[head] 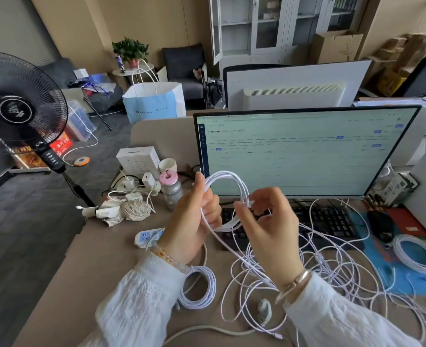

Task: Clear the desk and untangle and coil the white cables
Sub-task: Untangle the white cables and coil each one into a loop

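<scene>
Office clutter surrounds a beige counter [101,261] with a lit monitor [304,151] at its back and a black standing fan [19,101] off to the left.

Both hands are raised in front of the screen, wrists in white knit sleeves. The left hand [194,221] is upright, palm turned toward the right, its grip curled round one side of a white cable loop [228,177]; several turns of cable pass through the fingers and arch up over the hand. The right hand [269,226] faces it, fingers loosely bent, thumb and forefinger pinching the loop's other side just above the black keyboard [332,221].

From the loop a strand runs down to a loose tangle of white cables [332,271] spread over the counter in front of the keyboard and below the right wrist. One finished coil [199,289] lies flat beside the left sleeve; another coil [419,256] rests on a blue mat [382,261] at the right edge. A blue-and-white power strip [148,236] lies just left of the left wrist, with a bottle topped by a pink cap [170,189] and a heap of chargers and cord [129,201] farther back.
</scene>
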Motion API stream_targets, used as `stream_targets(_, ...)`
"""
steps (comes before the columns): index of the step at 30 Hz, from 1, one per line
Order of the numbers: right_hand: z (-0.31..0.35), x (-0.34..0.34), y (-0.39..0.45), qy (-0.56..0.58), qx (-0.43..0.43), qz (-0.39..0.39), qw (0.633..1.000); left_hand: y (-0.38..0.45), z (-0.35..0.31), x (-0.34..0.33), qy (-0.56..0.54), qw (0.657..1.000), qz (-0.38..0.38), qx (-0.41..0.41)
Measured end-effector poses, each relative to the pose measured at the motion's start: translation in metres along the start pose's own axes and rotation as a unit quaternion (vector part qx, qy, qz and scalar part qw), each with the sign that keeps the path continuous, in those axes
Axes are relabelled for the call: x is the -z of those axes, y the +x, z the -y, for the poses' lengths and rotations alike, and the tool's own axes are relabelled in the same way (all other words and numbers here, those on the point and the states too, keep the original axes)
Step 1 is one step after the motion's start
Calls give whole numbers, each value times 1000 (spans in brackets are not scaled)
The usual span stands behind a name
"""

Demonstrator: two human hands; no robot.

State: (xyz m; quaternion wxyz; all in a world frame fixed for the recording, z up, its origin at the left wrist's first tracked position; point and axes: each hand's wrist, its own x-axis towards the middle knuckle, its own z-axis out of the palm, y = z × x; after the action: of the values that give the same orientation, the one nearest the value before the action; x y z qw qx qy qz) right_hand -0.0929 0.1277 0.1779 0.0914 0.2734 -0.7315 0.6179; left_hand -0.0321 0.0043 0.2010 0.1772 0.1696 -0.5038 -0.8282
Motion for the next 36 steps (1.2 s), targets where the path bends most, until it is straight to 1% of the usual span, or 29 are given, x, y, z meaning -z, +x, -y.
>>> stream_targets(1,-5,1,6,-30,-4,-13,999,0,-1,1,-22,1000,16,15)
stream_targets(2,-10,1,12,-48,-16,-8,999,0,0,3,-47,998,27,30)
stream_targets(4,-17,2,22,-39,-42,27,998,1,1,6,-97,993,41,56)
stream_targets(8,-28,10,32,54,-69,87,992,3,2,9,-178,980,50,76)
stream_targets(11,-33,7,28,125,-152,106,975,4,2,8,-184,977,58,88)
stream_targets(12,-36,6,26,148,-184,127,963,4,1,7,-182,978,60,87)
stream_targets(13,-41,7,23,168,-214,169,947,5,0,7,-180,978,61,85)
stream_targets(14,-46,9,20,191,-237,235,923,6,-3,7,-178,979,61,81)
stream_targets(15,-52,12,14,198,-247,320,893,7,-6,7,-177,980,60,75)
stream_targets(16,-57,13,7,175,-235,408,865,9,-9,9,-174,981,59,70)
stream_targets(17,-63,13,-2,121,-210,482,842,11,-14,11,-168,982,59,63)
stream_targets(18,-72,12,-12,60,-184,525,829,14,-19,14,-160,984,59,56)
stream_targets(19,-81,10,-21,15,-163,540,826,16,-24,17,-153,985,59,48)
stream_targets(20,-91,10,-26,-11,-159,535,829,18,-31,21,-150,986,58,40)
stream_targets(23,-119,23,-30,-21,-203,505,839,18,-54,35,-152,988,34,9)
stream_targets(25,-133,37,-29,-30,-221,493,841,16,-68,42,-155,988,13,-19)
stream_targets(27,-142,47,-27,-34,-229,466,854,16,-74,49,-155,987,-11,-32)
stream_targets(30,-140,54,-18,-35,-219,366,904,17,-67,57,-133,990,-37,-24)
stream_targets(33,-106,54,-1,16,-191,248,950,20,-50,59,-109,993,-43,-4)
stream_targets(36,-60,49,14,104,-175,157,966,19,-34,50,-75,997,-34,13)
